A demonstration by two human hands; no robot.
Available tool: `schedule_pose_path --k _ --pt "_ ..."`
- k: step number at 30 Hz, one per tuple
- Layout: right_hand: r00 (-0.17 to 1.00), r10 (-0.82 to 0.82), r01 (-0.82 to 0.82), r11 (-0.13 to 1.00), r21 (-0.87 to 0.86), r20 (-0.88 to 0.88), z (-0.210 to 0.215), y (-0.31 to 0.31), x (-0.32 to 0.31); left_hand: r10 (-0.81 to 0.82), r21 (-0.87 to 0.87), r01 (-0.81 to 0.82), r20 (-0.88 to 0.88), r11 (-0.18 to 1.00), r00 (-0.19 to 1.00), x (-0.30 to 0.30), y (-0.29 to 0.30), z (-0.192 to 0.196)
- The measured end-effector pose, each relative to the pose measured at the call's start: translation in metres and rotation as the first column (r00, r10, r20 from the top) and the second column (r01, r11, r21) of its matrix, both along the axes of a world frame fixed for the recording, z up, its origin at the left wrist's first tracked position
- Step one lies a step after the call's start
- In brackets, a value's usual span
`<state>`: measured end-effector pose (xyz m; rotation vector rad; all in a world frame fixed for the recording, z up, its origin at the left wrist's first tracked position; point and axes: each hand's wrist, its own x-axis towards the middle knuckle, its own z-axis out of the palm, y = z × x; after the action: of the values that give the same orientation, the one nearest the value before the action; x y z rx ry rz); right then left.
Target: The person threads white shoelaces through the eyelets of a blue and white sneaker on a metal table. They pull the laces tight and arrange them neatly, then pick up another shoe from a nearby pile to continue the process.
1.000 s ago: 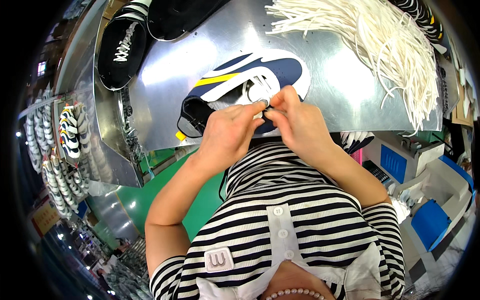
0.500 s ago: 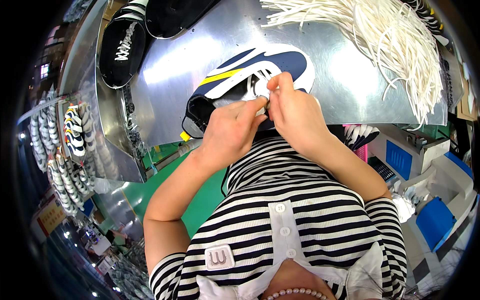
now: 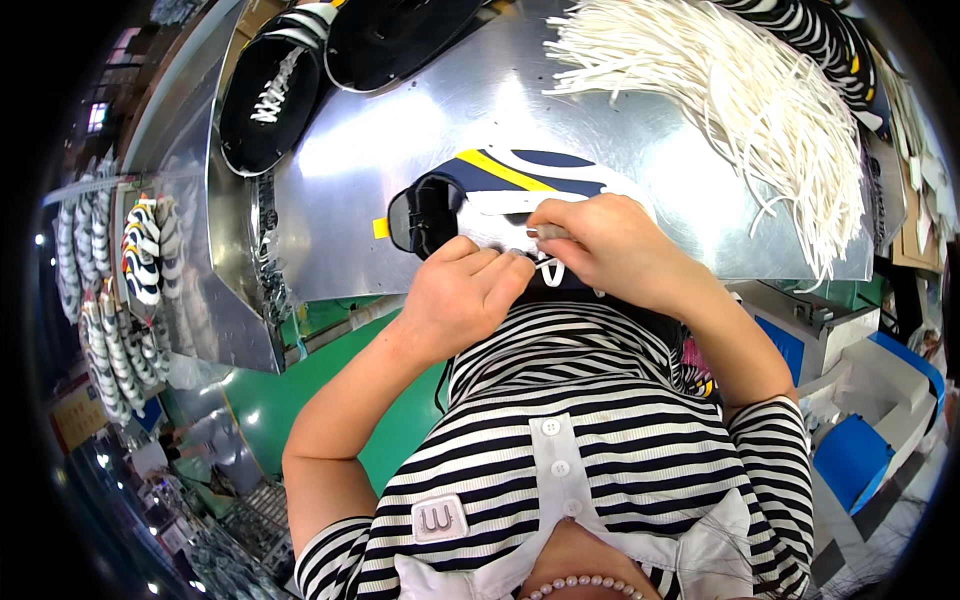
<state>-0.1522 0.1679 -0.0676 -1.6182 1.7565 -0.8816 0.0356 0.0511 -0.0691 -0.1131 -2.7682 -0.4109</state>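
Note:
A navy and white shoe point(image 3: 485, 168) with a yellow stripe lies near the front edge of the metal table point(image 3: 340, 240). Its dark collar and yellow heel tab point left. My left hand point(image 3: 468, 292) is closed, its fingertips pinched at the near side of the shoe's opening. Just across from it, my right hand point(image 3: 622, 250) pinches thumb against forefinger over the lacing area. A white lace point(image 3: 552, 272) loops between the two hands. Its ends are hidden by my fingers, and my right hand covers part of the shoe's front.
A heap of cream laces point(image 3: 730, 110) spreads over the table's far right. Black oval pieces, one with white lacing point(image 3: 270, 95), lie at the far left. Striped shoe parts point(image 3: 825, 50) fill the far right corner. Shoes hang on a rack point(image 3: 142, 250) at left; a grey machine with a blue panel point(image 3: 852, 450) stands at right.
The shoe has turned and come nearer to me, with its opening rolled toward my body. Both hands have moved slightly down and apart, and a lace loop now shows between them.

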Motion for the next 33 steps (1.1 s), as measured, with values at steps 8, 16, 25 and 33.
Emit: schedule_pose_path --k 8,16,25,33 --pt "0.704 -0.289 0.477 0.869 -0.131 0.649 0.026 0.0 -0.016 -0.057 0.132 0.049 0.056 0.99 0.997 -0.01 -0.011 -0.001" --pt "0.959 -0.242 0.26 0.958 -0.124 0.145 0.01 -0.01 -0.009 0.125 0.53 -0.285 0.318 0.799 0.94 -0.012 -0.011 0.011" --pt "0.995 -0.053 0.03 0.966 -0.257 -0.085 0.004 -0.039 -0.006 0.539 0.434 -0.581 0.23 0.688 0.81 -0.022 -0.006 -0.004" --pt "0.942 -0.286 0.312 0.938 -0.149 0.173 -0.004 -0.016 -0.002 0.64 0.388 -0.598 0.027 0.701 0.768 -0.026 0.001 -0.018"
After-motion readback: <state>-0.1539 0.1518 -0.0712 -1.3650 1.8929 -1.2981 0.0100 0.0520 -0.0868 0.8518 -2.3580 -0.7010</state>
